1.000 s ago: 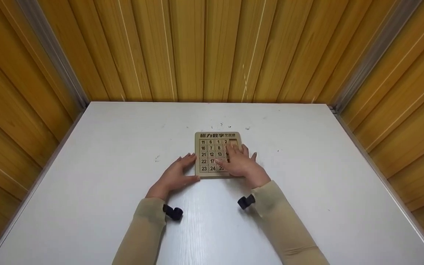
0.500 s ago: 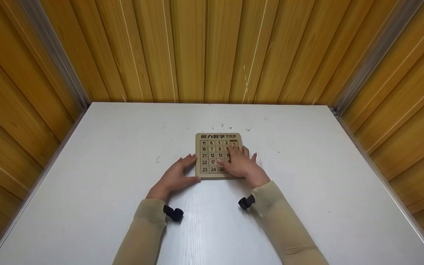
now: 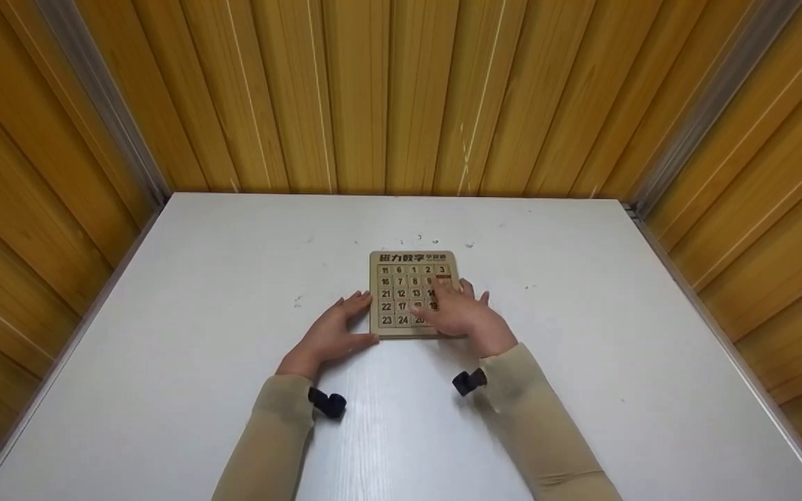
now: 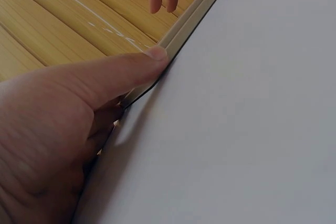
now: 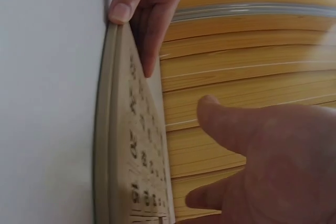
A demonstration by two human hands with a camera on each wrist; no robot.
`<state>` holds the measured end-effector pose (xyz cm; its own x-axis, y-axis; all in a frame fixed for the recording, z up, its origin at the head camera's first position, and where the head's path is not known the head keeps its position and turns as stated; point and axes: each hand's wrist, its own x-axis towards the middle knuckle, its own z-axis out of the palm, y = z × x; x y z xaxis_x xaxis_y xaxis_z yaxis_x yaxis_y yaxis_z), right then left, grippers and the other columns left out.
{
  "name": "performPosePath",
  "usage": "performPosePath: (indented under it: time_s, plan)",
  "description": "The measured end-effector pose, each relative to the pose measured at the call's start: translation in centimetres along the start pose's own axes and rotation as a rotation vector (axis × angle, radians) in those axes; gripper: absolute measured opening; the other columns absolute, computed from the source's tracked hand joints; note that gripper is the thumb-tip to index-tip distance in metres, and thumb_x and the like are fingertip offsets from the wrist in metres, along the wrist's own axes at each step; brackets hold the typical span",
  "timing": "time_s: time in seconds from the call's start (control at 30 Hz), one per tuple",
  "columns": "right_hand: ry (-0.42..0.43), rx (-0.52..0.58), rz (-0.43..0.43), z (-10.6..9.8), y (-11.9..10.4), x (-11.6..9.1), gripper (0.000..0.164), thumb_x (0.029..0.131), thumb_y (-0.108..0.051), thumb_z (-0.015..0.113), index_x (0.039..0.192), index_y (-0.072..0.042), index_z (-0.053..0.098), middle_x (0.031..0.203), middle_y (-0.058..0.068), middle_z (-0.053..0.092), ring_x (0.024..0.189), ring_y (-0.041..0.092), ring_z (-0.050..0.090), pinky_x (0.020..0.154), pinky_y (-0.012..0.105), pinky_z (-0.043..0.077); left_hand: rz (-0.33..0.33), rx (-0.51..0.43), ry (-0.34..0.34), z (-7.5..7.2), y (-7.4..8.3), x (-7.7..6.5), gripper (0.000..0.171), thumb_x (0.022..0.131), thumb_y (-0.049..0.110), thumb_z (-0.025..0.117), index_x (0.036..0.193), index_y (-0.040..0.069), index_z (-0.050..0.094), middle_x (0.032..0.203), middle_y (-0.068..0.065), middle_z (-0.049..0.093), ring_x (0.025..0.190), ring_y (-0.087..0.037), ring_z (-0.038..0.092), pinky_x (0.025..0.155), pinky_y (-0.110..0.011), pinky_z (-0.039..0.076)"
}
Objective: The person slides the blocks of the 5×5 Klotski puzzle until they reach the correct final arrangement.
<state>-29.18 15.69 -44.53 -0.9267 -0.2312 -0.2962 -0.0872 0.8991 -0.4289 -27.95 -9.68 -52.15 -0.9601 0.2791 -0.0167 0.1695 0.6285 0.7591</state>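
A wooden sliding number puzzle (image 3: 411,257), with numbered square tiles in a frame, lies flat on the white table. My left hand (image 3: 335,330) holds its near left corner, fingers along the left side and thumb at the front edge; the left wrist view shows the thumb (image 4: 142,64) on that edge. Over the right part of the puzzle spreads my right hand (image 3: 460,312), a fingertip just below the gap under the 3 tile (image 3: 442,269). Several tiles on the right are hidden under this hand. In the right wrist view its thumb (image 5: 226,124) stands off the tiles.
The white table (image 3: 199,292) has small dark marks behind the puzzle. Wood-look panel walls (image 3: 359,97) rise at the back and both sides, with metal posts in the corners. Small black wrist cameras (image 3: 468,382) sit at both sleeve cuffs.
The 3 tile has slid up into the top right corner, and the dark gap now shows below it. My right hand has drawn back slightly toward me; my left hand stays put.
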Motion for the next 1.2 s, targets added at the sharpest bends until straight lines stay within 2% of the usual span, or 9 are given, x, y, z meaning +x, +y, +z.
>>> performPosePath:
  time_s: [0.17, 0.33, 0.43, 0.67, 0.9, 1.07, 1.2]
  plan:
    - [-0.053, 0.02, 0.048, -0.4, -0.6, -1.0, 0.087, 0.1, -0.057, 0.055, 0.165, -0.013, 0.02, 0.168, 0.018, 0.032, 0.16, 0.044, 0.005, 0.122, 0.076, -0.009, -0.019, 0.002, -0.004, 0.0, 0.1, 0.0, 0.084, 0.084, 0.031, 0.085, 0.157, 0.018, 0.044, 0.168, -0.003, 0.034, 0.16, -0.033, 0.022, 0.132, -0.053, 0.018]
    - [-0.061, 0.013, 0.054, -0.3, -0.4, -0.9, 0.084, 0.1, -0.056, 0.055, 0.165, -0.013, 0.023, 0.166, 0.02, 0.034, 0.16, 0.045, 0.008, 0.122, 0.078, -0.007, -0.048, 0.014, -0.004, 0.1, 0.3, 0.0, 0.084, 0.085, 0.031, 0.085, 0.157, 0.02, 0.044, 0.169, -0.002, 0.033, 0.16, -0.036, 0.02, 0.132, -0.054, 0.019]
    - [-0.068, 0.015, 0.05, -0.1, -0.2, -0.7, 0.085, 0.1, -0.057, 0.055, 0.165, -0.013, 0.021, 0.169, 0.019, 0.029, 0.16, 0.044, 0.005, 0.122, 0.078, -0.007, -0.055, 0.012, -0.003, 0.0, 0.3, 0.1, 0.084, 0.084, 0.032, 0.085, 0.157, 0.021, 0.044, 0.169, -0.001, 0.033, 0.16, -0.036, 0.02, 0.132, -0.054, 0.019]
    - [-0.08, 0.012, 0.033, 0.4, 0.6, 0.2, 0.089, 0.1, -0.06, 0.054, 0.166, -0.013, 0.017, 0.174, 0.017, 0.005, 0.161, 0.044, -0.006, 0.122, 0.077, -0.009, -0.04, 0.013, -0.012, -0.1, 0.3, 0.0, 0.083, 0.085, 0.031, 0.084, 0.157, 0.019, 0.044, 0.169, -0.003, 0.033, 0.16, -0.037, 0.02, 0.132, -0.054, 0.019]
    - [-0.071, 0.012, 0.004, 0.7, 1.0, 0.6, 0.092, 0.098, -0.064, 0.053, 0.166, -0.015, 0.016, 0.174, 0.016, 0.001, 0.16, 0.044, -0.006, 0.122, 0.077, -0.007, -0.017, 0.016, -0.01, -0.4, 0.2, -0.1, 0.082, 0.086, 0.03, 0.083, 0.156, 0.016, 0.045, 0.168, -0.005, 0.035, 0.159, -0.037, 0.022, 0.132, -0.053, 0.019]
    - [-0.062, 0.035, -0.021, 0.5, 1.2, -0.3, 0.096, 0.097, -0.065, 0.054, 0.167, -0.015, 0.011, 0.174, 0.014, -0.001, 0.16, 0.043, -0.008, 0.123, 0.075, -0.007, 0.015, -0.001, 0.007, -0.4, 0.1, -0.1, 0.081, 0.085, 0.027, 0.084, 0.155, 0.013, 0.046, 0.167, -0.007, 0.036, 0.159, -0.034, 0.025, 0.132, -0.051, 0.018]
    - [-0.081, 0.019, -0.042, 0.7, 1.4, -1.8, 0.094, 0.1, -0.062, 0.052, 0.167, -0.015, 0.006, 0.174, 0.015, -0.005, 0.16, 0.042, -0.01, 0.123, 0.076, -0.007, -0.01, 0.0, 0.0, 0.0, 0.1, 0.0, 0.082, 0.085, 0.029, 0.084, 0.156, 0.018, 0.045, 0.168, -0.004, 0.035, 0.159, -0.034, 0.023, 0.132, -0.053, 0.019]
